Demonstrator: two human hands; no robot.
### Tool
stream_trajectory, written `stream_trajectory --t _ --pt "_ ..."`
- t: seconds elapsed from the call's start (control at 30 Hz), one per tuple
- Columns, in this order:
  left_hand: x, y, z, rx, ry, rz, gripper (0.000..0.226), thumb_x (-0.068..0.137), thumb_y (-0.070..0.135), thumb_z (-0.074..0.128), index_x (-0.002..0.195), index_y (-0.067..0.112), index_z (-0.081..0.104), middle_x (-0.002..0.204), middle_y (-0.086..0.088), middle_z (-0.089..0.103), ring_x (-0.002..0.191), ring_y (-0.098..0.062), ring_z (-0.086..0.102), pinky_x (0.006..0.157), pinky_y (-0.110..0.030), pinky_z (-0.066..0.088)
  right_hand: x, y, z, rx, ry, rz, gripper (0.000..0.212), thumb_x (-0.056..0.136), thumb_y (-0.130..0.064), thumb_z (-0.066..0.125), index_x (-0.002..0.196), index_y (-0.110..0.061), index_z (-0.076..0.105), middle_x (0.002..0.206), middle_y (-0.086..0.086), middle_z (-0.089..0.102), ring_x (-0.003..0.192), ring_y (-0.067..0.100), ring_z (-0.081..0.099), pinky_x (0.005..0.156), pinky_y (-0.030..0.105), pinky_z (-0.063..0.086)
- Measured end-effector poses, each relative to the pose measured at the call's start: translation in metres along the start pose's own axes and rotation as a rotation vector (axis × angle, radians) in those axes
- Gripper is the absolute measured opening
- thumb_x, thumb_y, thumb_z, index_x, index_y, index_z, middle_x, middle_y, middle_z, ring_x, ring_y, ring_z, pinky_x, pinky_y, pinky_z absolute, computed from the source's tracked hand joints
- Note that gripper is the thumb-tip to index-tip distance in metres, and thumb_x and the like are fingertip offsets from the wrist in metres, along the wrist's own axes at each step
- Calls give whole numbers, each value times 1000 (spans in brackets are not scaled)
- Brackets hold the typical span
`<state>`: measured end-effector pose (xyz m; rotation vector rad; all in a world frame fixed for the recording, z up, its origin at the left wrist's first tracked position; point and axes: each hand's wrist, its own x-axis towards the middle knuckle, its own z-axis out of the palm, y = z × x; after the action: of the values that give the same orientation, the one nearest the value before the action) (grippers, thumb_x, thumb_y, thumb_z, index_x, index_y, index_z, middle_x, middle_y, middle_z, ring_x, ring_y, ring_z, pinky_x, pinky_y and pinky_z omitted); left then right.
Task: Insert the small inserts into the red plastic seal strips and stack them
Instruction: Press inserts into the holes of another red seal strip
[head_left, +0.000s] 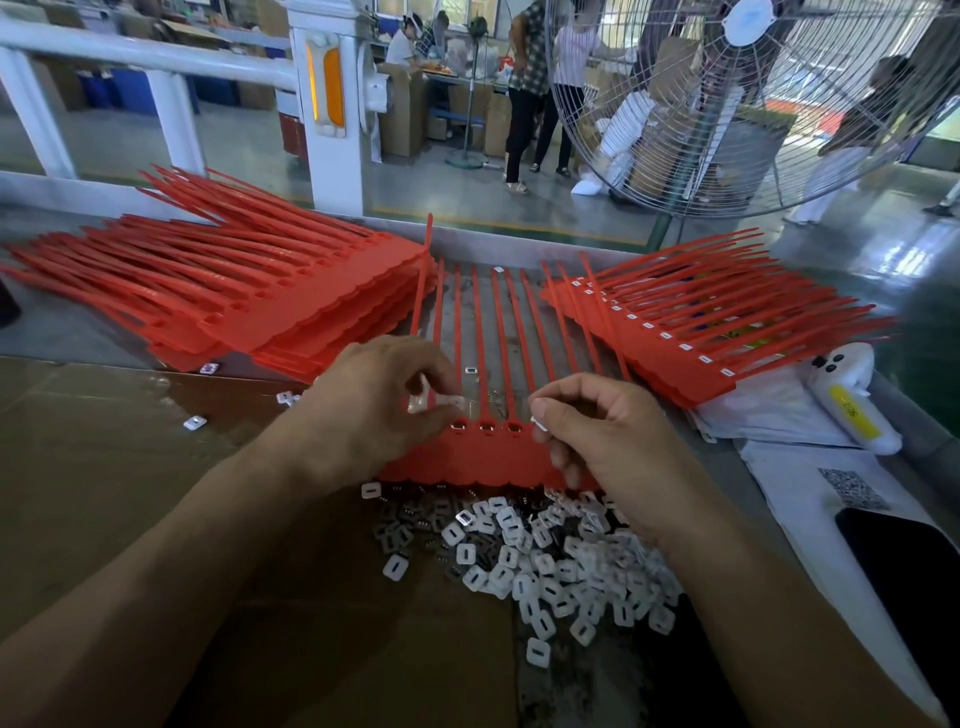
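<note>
Here, from the head view: a red seal strip sheet (483, 457) lying flat on the table (67, 332) between both hands, its thin tails fanned away toward the far edge, three open sockets showing along its near band. Left hand (374, 410) curled over the sheet's left end, thumb and fingertips pinching a small clear insert (449, 401) just above the leftmost visible socket. Right hand (597, 431) at the sheet's right end, fingers curled — thumb and forefinger nipping another white insert (540, 425). Just below the sheet, a loose heap of inserts (545, 566), spread on the table and partly on the brown cardboard (104, 493). Far left, a stack of unfilled red sheets (270, 306); far right, a stack of filled sheets (691, 338) with white inserts seated in a row — resting partly on white bags (779, 415). Beyond the table, a large fan (753, 104).
</note>
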<state>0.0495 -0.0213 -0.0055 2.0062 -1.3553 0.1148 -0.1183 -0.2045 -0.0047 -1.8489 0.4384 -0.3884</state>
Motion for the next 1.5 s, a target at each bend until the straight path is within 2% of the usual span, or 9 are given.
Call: stream_trajectory --t 0.07,0.13,0.37,0.47,0.6,0.77,1.23,1.4,1.5 --pt "2 -11 -8 12 -30 -159 11 82 44 76 84 37 68 88 20 65 85 -1 60 75 -27 48 0 1 0 -49 63 -21 10 98 -29 68 91 -32 74 79 1 74 59 8 62 57 21 52" --pt "1 -17 -14 -23 -60 -280 10 83 38 80 82 35 70 83 23 67 77 1 62 68 -27 47 -1 1 1 -103 98 -39 10 98 -29 68 90 -31 73 78 -1 74 57 4 62 55 18 51" --pt "1 -19 -21 7 -188 -406 8 85 29 81 85 32 74 82 17 69 73 11 60 61 -17 40 -2 -1 5 -178 87 -60 9 98 -28 68 91 -32 73 80 -10 74 56 -2 63 51 9 46" --pt "0 -19 -21 -1 -203 -448 9 84 29 82 84 33 74 83 17 69 74 4 62 63 -19 41 -2 0 7 -189 83 -56 9 98 -30 68 90 -32 72 80 -13 73 58 -2 65 52 10 47" --pt "0 -19 -24 -24 -219 -480 7 84 31 81 86 34 75 89 16 70 84 -3 65 69 -25 47 -3 -1 7 -202 87 -59 9 97 -31 69 89 -32 73 80 -14 73 58 -2 65 51 9 46" --pt "0 -20 -21 -14 -115 -459 10 95 25 70 89 32 73 87 16 70 83 -1 64 68 -22 45 -4 -3 7 -211 79 -58 9 98 -31 68 90 -33 72 82 -14 73 60 -3 65 52 7 46" --pt "1 -15 -5 26 -65 -543 11 84 29 82 79 30 72 81 11 69 75 -6 64 64 -27 50 -2 -2 9 -209 64 -73 10 98 -30 68 89 -32 72 80 -6 73 57 0 63 52 11 46" --pt "2 -12 -4 64 -85 -562 12 85 30 80 81 30 69 86 10 67 80 -9 63 75 -34 54 -1 -1 10 -189 52 -74 9 98 -29 68 90 -31 73 82 -7 73 59 1 65 54 10 48" --pt "1 -9 -4 87 -86 -555 11 87 29 78 84 31 68 88 11 67 83 -10 63 80 -38 56 -1 -1 10 -58 15 -44 9 98 -27 69 92 -31 75 83 -1 75 63 6 68 58 17 52"
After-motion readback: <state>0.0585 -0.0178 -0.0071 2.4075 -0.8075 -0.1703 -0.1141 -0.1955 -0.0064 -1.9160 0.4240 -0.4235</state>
